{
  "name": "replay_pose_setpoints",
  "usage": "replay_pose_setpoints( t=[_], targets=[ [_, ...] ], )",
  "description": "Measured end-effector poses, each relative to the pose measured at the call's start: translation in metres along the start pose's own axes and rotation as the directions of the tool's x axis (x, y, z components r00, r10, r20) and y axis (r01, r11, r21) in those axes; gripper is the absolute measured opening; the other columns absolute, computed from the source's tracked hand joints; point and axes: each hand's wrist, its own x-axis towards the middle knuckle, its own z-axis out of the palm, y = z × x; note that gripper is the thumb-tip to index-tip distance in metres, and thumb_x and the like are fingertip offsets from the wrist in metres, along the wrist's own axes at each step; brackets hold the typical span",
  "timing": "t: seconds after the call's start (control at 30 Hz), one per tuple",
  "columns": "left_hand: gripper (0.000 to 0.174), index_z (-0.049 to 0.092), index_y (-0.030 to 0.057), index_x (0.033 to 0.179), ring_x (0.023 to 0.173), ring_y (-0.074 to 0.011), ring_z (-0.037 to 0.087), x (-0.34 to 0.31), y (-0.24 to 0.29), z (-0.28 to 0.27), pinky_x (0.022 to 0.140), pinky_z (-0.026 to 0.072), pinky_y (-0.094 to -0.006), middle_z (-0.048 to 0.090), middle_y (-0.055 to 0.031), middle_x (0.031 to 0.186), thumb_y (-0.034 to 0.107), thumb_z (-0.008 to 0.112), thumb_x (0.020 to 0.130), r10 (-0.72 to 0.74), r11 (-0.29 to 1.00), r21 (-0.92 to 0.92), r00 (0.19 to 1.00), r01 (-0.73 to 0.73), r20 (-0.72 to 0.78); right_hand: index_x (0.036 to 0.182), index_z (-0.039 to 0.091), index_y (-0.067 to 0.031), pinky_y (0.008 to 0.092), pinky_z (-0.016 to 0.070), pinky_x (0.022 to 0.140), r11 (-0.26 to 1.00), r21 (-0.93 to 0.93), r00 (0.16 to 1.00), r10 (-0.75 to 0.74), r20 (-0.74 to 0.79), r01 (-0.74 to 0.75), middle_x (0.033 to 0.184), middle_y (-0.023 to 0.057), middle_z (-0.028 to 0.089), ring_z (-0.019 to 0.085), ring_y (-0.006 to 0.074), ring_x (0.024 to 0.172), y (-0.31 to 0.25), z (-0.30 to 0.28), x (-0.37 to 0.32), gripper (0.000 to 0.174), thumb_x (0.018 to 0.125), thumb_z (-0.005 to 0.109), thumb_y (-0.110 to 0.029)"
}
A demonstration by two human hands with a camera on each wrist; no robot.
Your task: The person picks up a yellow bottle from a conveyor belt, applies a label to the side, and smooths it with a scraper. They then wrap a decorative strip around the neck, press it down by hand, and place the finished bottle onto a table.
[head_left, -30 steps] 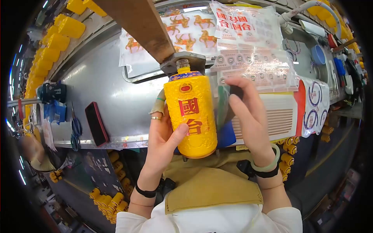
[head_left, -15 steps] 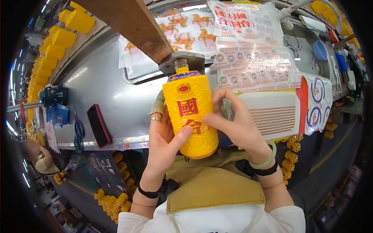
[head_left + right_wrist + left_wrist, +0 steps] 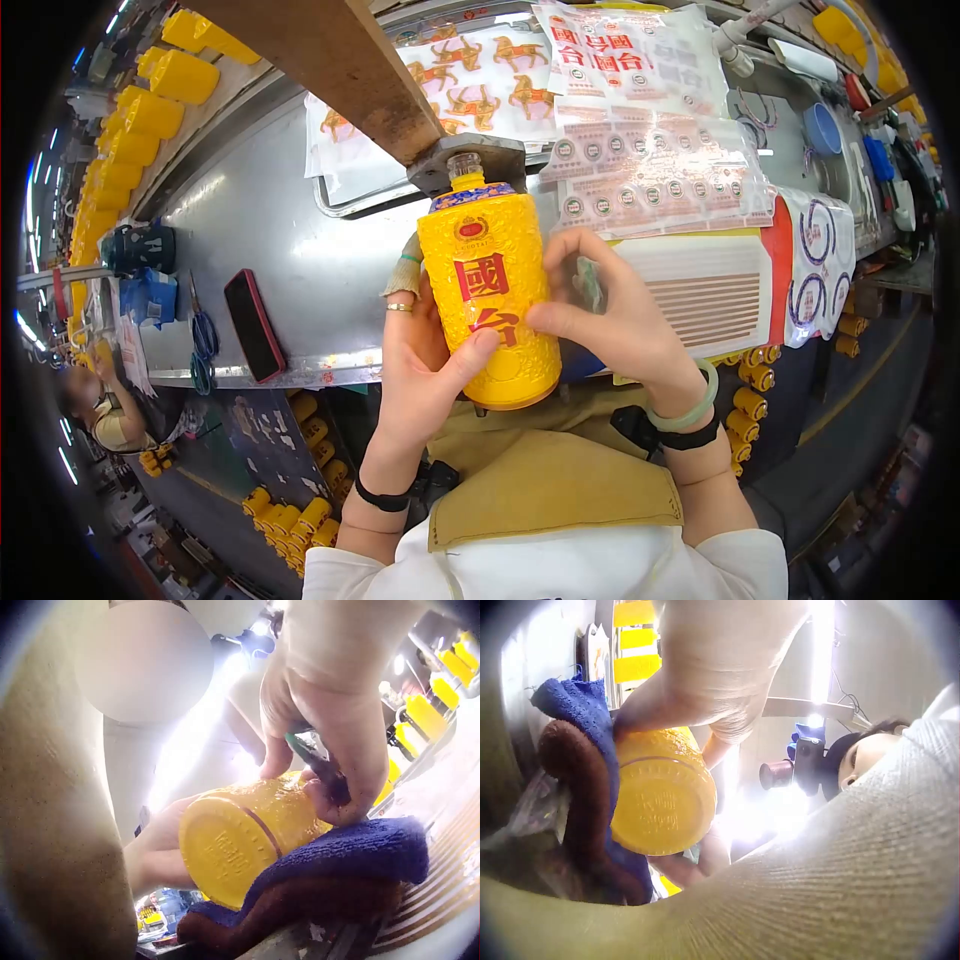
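Observation:
A yellow embossed bottle [image 3: 488,285] with red characters lies tilted, its clear glass neck at a dark metal bracket [image 3: 430,170]. My left hand [image 3: 420,375] grips it from the left, thumb across the front and fingers behind. On the other side my right hand [image 3: 630,325] has its thumb on the red lower character and its fingers at the bottle's right edge. Inside its curled fingers sits a small green piece [image 3: 588,284], partly hidden; I cannot tell its kind. The right wrist view shows a blue cloth [image 3: 345,851] over a brown padded rest under the bottle.
A wooden beam [image 3: 330,70] runs down to the bracket. Transfer sheets with horses [image 3: 490,100] and round emblems [image 3: 660,180] lie behind. A phone [image 3: 255,325] and scissors [image 3: 203,335] are at left. Yellow bottles [image 3: 150,115] line the back left; a striped sheet [image 3: 710,295] lies right.
My right hand has come in from the right with the green piece and its thumb now touches the bottle front. The left hand keeps its grip. Little differs over the last half second.

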Motion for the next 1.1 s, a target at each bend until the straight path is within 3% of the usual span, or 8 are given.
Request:
replay_pose_setpoints(
  t=[0.27,0.4,0.5,0.6,0.77,0.9,1.07,1.1],
  targets=[
    [0.088,0.024,-0.0007,0.161,0.144,-0.0282,0.046,0.001,0.002,0.001,0.12,0.0368,-0.0445,0.043,-0.0164,0.157,0.009,0.075,0.09,0.012,1.0,0.02,1.0,-0.012,-0.005,0.118,0.057,-0.0046,0.0255,0.0435,0.083,0.999,0.048,1.0,-0.008,0.03,0.006,0.1,-0.0026,0.054,0.049,0.0081,0.091,-0.008,-0.003,-0.005,0.035,0.092,0.078,-0.013],
    [0.088,0.024,-0.0012,0.161,0.144,-0.0284,0.046,0.0,0.003,0.003,0.12,0.0373,-0.0442,0.043,-0.0171,0.157,0.007,0.075,0.09,-0.004,1.0,-0.007,1.0,0.004,-0.012,0.136,0.052,-0.0028,0.0256,0.0409,0.097,0.986,0.167,0.998,0.02,-0.058,-0.01,0.113,0.0008,0.055,0.05,0.0083,0.108,-0.015,-0.017,-0.005,0.033,0.104,0.055,-0.008],
    [0.093,0.014,0.0006,0.161,0.14,-0.0272,0.048,0.002,0.003,0.0,0.114,0.0456,-0.043,0.042,-0.017,0.152,-0.002,0.075,0.091,-0.004,0.998,-0.059,0.999,0.006,0.036,0.139,0.05,0.0016,0.0283,0.037,0.111,0.963,0.072,0.949,-0.239,-0.206,0.258,0.131,0.0052,0.056,0.051,0.0134,0.127,-0.021,-0.008,-0.001,0.037,0.102,0.054,-0.001],
    [0.093,0.014,0.0005,0.161,0.139,-0.0273,0.049,0.002,0.003,0.0,0.113,0.0472,-0.0425,0.042,-0.0173,0.151,-0.002,0.075,0.091,0.002,0.999,-0.053,0.999,0.0,0.034,0.14,0.05,0.0008,0.0284,0.0398,0.11,0.964,0.014,0.957,-0.26,-0.133,0.264,0.136,0.006,0.055,0.052,0.015,0.129,-0.027,0.0,-0.006,0.041,0.1,0.057,0.004],
    [0.091,0.019,-0.0007,0.161,0.141,-0.0276,0.048,0.002,0.004,0.003,0.116,0.0431,-0.043,0.043,-0.017,0.154,0.004,0.075,0.09,0.004,1.0,-0.019,1.0,-0.004,0.018,0.124,0.064,-0.0007,0.034,0.0527,0.089,0.876,-0.339,0.849,-0.444,-0.286,0.344,0.108,0.0145,0.07,0.068,0.021,0.105,-0.018,0.011,0.001,0.03,0.094,0.067,0.002],
    [0.09,0.023,-0.0019,0.161,0.144,-0.0281,0.046,0.001,0.005,0.004,0.118,0.0391,-0.0434,0.043,-0.0169,0.157,0.01,0.077,0.089,0.0,1.0,-0.012,1.0,0.0,-0.008,0.126,0.064,-0.0009,0.0324,0.0515,0.091,0.762,-0.564,0.814,-0.525,-0.249,0.318,0.111,0.0145,0.07,0.068,0.022,0.106,-0.023,0.0,-0.001,0.032,0.094,0.065,0.004],
    [0.085,0.013,-0.0003,0.163,0.144,-0.0274,0.045,0.002,0.002,-0.006,0.118,0.04,-0.0436,0.038,-0.0174,0.158,0.0,0.066,0.097,0.013,0.998,-0.061,0.998,-0.009,0.068,0.123,0.066,-0.0004,0.033,0.0517,0.091,0.934,-0.167,0.907,-0.349,-0.233,0.317,0.108,0.0144,0.069,0.068,0.0252,0.106,-0.033,0.016,-0.012,0.029,0.095,0.063,0.006],
    [0.083,0.013,-0.0001,0.164,0.145,-0.0273,0.043,0.002,0.001,-0.007,0.12,0.0371,-0.0436,0.037,-0.0176,0.159,0.001,0.064,0.098,-0.01,0.995,-0.095,0.998,0.017,0.067,0.121,0.067,-0.0006,0.0336,0.0517,0.09,0.805,-0.45,0.856,-0.495,-0.151,0.386,0.105,0.0138,0.07,0.068,0.026,0.104,-0.023,0.012,-0.004,0.029,0.093,0.063,0.007]
  ],
)
